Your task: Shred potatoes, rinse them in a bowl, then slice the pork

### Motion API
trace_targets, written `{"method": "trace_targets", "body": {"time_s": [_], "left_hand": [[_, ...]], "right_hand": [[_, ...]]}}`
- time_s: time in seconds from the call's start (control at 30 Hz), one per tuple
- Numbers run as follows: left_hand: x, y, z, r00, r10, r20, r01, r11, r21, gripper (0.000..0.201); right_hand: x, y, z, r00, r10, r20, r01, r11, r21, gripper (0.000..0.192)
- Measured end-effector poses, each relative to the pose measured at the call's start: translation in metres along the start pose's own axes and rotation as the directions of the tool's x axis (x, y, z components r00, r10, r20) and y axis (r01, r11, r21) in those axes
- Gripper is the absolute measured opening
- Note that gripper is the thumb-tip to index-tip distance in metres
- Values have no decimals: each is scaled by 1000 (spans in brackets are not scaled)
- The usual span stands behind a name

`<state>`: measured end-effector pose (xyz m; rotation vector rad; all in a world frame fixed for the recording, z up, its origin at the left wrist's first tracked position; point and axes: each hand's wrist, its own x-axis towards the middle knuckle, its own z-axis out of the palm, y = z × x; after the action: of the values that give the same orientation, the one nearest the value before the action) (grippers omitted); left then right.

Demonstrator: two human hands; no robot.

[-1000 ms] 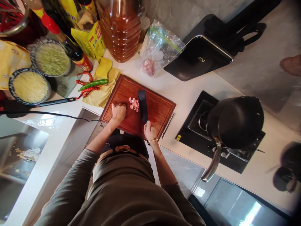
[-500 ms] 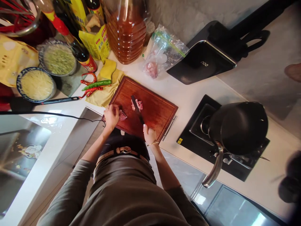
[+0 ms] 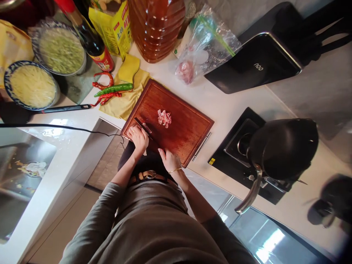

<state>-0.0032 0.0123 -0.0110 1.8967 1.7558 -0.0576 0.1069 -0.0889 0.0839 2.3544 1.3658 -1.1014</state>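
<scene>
A dark-bladed knife (image 3: pixel 141 124) is in my right hand (image 3: pixel 171 161), its fingers wrapped round the handle. The blade lies across the near left part of the wooden cutting board (image 3: pixel 180 141), close against my left hand's fingers. My left hand (image 3: pixel 139 138) is curled over a piece of raw meat (image 3: pixel 146 128); only a sliver of it shows past the blade, the rest being hidden. A small heap of cut meat (image 3: pixel 164 118) lies mid-board, apart from both hands.
Red and green chillies (image 3: pixel 113 89) lie on a yellow cloth (image 3: pixel 117 106) left of the board. Beyond stand bowls of shredded food (image 3: pixel 32 87), a sauce bottle (image 3: pixel 96 47) and a big jug (image 3: pixel 156 33). Rightward are a knife block (image 3: pixel 253 68) and a pot (image 3: pixel 286 150) on the stove.
My right hand has brought the knife left, from the cut heap over to the meat piece at my left hand. The heap now shows uncovered. The camera view has shifted slightly.
</scene>
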Motion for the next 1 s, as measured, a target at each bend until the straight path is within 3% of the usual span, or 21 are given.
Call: {"method": "trace_targets", "body": {"time_s": [0.1, 0.17, 0.57, 0.8, 1.0], "left_hand": [[1, 2, 0, 992, -66, -104, 71, 997, 43, 36], [2, 4, -2, 993, -43, -114, 51, 996, 76, 34], [1, 11, -7, 997, -74, -36, 75, 996, 54, 31], [0, 10, -6, 997, -49, -63, 52, 998, 47, 31], [1, 10, -8, 997, -78, -1, 78, 996, 33, 34]], "right_hand": [[0, -1, -4, 1000, -3, 25, 4, 1000, 0, 52], [2, -4, -8, 999, 2, 49, -2, 1000, 8, 52], [8, -14, -13, 991, 40, 128, -43, 999, 21, 52], [15, -18, -9, 993, 18, 116, -18, 1000, -2, 56], [30, -28, -6, 995, 11, 100, -8, 1000, -27, 59]]}}
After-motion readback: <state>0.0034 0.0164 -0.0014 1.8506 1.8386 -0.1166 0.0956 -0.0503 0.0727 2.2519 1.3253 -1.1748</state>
